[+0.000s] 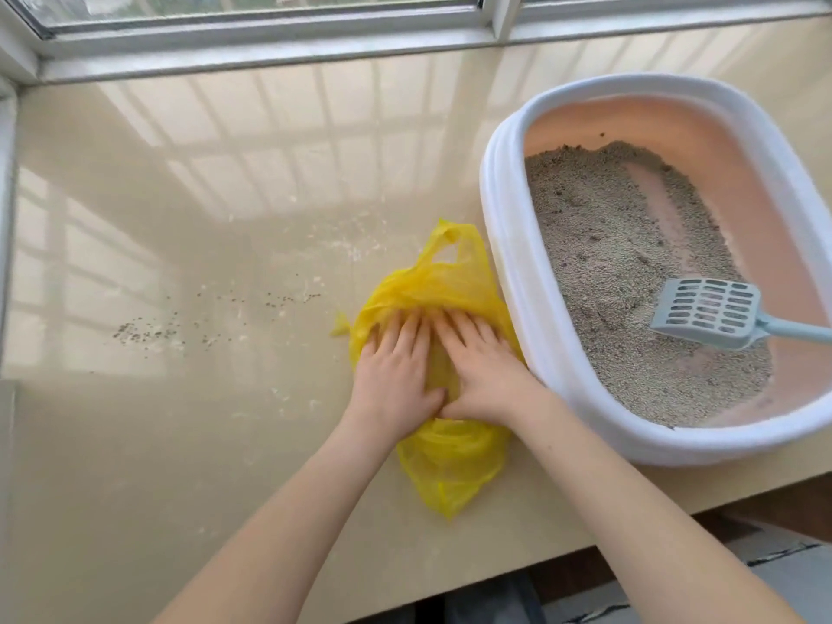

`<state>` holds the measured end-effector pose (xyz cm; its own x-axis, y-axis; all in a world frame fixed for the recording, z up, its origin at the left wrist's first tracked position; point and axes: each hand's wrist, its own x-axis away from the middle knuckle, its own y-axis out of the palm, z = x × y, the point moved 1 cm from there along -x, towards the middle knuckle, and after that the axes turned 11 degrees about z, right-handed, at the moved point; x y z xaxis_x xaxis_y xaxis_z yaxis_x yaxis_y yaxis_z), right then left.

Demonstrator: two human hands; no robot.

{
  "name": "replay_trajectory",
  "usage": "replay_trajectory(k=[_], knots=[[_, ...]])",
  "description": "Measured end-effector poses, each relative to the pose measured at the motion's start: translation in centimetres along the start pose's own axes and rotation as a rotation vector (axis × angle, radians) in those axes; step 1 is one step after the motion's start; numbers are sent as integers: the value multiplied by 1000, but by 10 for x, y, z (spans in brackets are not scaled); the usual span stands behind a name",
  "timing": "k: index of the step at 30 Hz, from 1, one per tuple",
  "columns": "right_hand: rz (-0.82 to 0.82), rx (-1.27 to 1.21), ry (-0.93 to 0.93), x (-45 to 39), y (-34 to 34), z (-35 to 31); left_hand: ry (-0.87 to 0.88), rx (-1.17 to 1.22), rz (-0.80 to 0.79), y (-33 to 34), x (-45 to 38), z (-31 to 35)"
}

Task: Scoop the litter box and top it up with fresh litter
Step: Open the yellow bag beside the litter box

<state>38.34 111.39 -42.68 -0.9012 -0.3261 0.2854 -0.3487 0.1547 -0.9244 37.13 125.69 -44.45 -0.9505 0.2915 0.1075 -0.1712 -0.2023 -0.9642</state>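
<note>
- We've got both hands flat on the yellow plastic bag (443,290), which lies on the beige ledge (180,443) just left of the litter box (508,227)
- Our left hand (394,376) has its fingers straight and spread, pressing down on the bag, thumb tucked in toward 3 o'clock
- Our right hand (484,369) is the same deal, fingers straight and pointing to about 11 o'clock, thumb meeting the left thumb in the middle
- One bag handle sticks up at 12 o'clock from our hands, and the rest of the bag trails off toward 6 o'clock
- The box sits at 2 o'clock from the hands, white rim, pink inside, grey litter (599,263) with a bare streak scraped through it
- The blue slotted scoop (707,308) rests on the litter, handle pointing to 3 o'clock
- Some spilled grains (144,333) lie on the ledge off at 9 o'clock, well apart from the bag
</note>
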Motion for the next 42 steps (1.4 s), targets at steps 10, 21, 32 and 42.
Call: replay_trajectory(k=[10,21,32,42], knots=[[-5,-169,210,-2,0,4,44,-89,-31,0,14,-42],[449,-109,148,11,-37,-36,115,-18,190,-18,22,-7],[255,-61,437,-102,-17,-20,107,-43,-87,-9,16,-7],[575,-152,193,-27,-8,-32,62,94,376,-19,9,-1]])
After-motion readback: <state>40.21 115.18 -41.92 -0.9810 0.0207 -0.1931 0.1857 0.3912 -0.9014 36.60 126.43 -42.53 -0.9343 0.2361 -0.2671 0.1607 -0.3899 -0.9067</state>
